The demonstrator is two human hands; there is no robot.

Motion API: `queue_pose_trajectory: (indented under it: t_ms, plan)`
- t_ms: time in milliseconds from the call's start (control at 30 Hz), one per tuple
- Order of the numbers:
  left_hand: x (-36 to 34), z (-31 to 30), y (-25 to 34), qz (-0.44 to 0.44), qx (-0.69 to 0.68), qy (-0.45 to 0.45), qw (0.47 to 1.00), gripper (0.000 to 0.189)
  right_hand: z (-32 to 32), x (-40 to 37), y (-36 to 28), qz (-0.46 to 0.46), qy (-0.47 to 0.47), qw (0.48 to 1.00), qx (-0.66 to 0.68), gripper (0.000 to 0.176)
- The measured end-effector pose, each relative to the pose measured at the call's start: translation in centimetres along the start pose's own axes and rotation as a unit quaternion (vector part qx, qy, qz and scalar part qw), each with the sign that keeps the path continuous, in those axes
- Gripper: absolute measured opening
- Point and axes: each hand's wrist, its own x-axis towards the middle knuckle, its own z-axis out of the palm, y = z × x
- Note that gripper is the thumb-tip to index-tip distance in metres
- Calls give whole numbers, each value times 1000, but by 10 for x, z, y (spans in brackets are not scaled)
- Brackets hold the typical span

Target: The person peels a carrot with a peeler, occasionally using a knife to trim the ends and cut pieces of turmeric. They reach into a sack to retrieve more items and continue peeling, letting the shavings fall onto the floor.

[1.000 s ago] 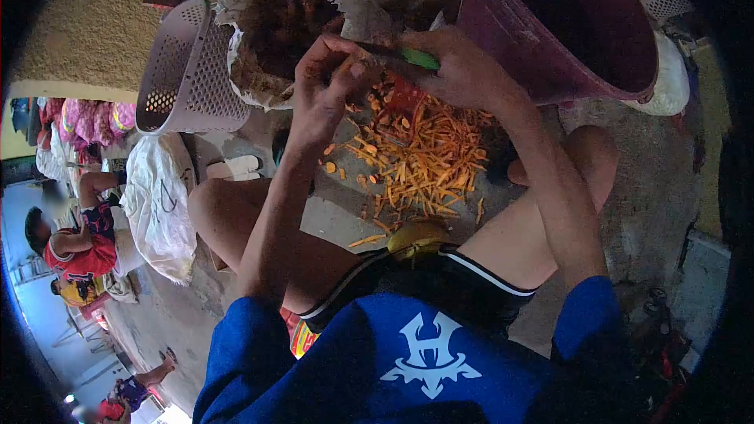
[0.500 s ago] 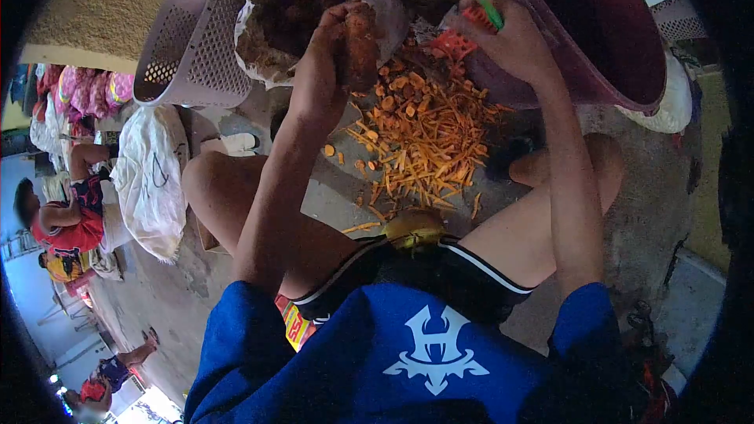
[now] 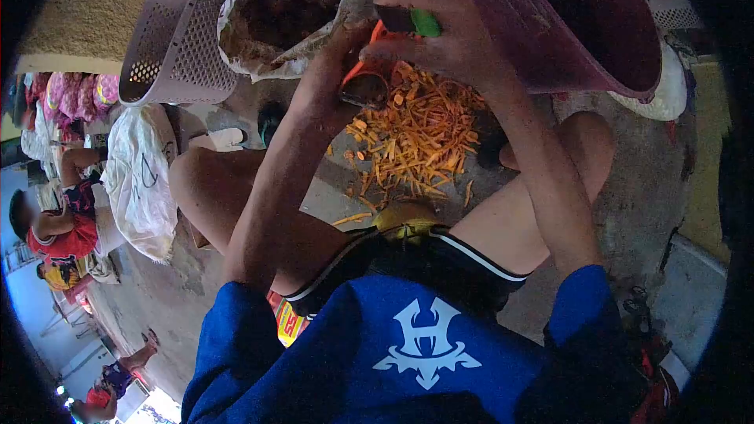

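Near the top centre my left hand (image 3: 342,63) is wrapped round a brown-orange root (image 3: 365,88) that looks like a carrot. My right hand (image 3: 440,35) is closed on a peeler with an orange-red part and a green part (image 3: 425,23). The peeler's orange-red part is at the root, between the two hands. Below them a pile of orange peelings and cut pieces (image 3: 424,141) lies on the floor. An open sack (image 3: 283,8) holding dark roots stands behind my left hand.
A large maroon tub (image 3: 542,39) stands at the upper right, with a white sack (image 3: 664,90) beside it. At the upper left is a perforated basket (image 3: 196,55). A white sack (image 3: 141,180) and a seated person (image 3: 67,228) are at the left.
My right hand has moved left with the peeler to meet the root. My left hand has come slightly down, and the root has turned in it. The view has shifted slightly.
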Motion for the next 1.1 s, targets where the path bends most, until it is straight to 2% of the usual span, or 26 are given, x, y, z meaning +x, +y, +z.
queue_pose_trajectory:
  t_ms: [100, 167, 200, 267, 400, 467, 500, 567, 600, 667, 700, 767, 800, 833, 900, 1000, 1033, 1100]
  plan:
    - [5, -11, 2, 17, 53, -42, 998, 40, -2, 0, 6, 34, -11, 999, -37, 51]
    - [12, -19, 2, -4, -13, -87, 996, 39, -5, -1, 10, 173, 29, 984, 26, 46]
    - [8, -16, 3, -3, -12, -87, 996, 39, -16, 5, 12, 172, 29, 984, 26, 46]
    - [-2, -11, 3, -13, 20, -25, 999, 38, -43, 18, 16, 296, 65, 953, -19, 41]
    - [5, -18, -1, -1, 6, -68, 998, 45, -12, -2, 18, 237, 53, 970, 10, 43]
    - [-4, -7, 1, 5, 24, -46, 999, 45, 2, -3, -5, -21, -11, 999, -24, 40]
    - [-6, -10, -2, 1, 23, -43, 999, 45, -2, -3, -1, -16, -12, 1000, -21, 40]
    - [-6, -14, -5, -7, 51, -8, 999, 46, -17, -1, 19, 181, 71, 976, -96, 41]
    - [-3, -14, -5, -5, 51, -9, 999, 46, -20, -2, 27, 179, 72, 976, -97, 41]
    - [3, -15, -4, -3, -29, -30, 999, 44, -23, -2, 39, 208, 106, 972, -7, 43]
    - [6, -17, -4, 0, -28, -32, 999, 44, -19, 1, 24, 204, 107, 973, -8, 43]
    - [8, -19, -3, -1, -24, -78, 997, 41, -2, -6, -8, 77, -65, 995, -21, 43]
    - [10, -19, -2, 0, -23, -78, 997, 41, 8, -9, -3, 24, -30, 999, 1, 48]
    - [10, -20, -3, -11, -37, -81, 996, 40, 4, -5, 3, 27, -30, 999, 4, 48]
    - [1, -19, -9, -30, -53, -79, 995, 40, -13, -3, 25, 172, 74, 981, -59, 46]
    - [-6, -4, -4, -14, 11, -33, 999, 43, -23, -1, 40, 188, 121, 974, -36, 44]
    - [-2, -8, -4, -12, 11, -35, 999, 43, -21, -6, 39, 186, 121, 974, -38, 44]
    - [6, -25, -9, -52, -87, -99, 990, 40, -7, -11, -1, 175, -1, 985, -6, 44]
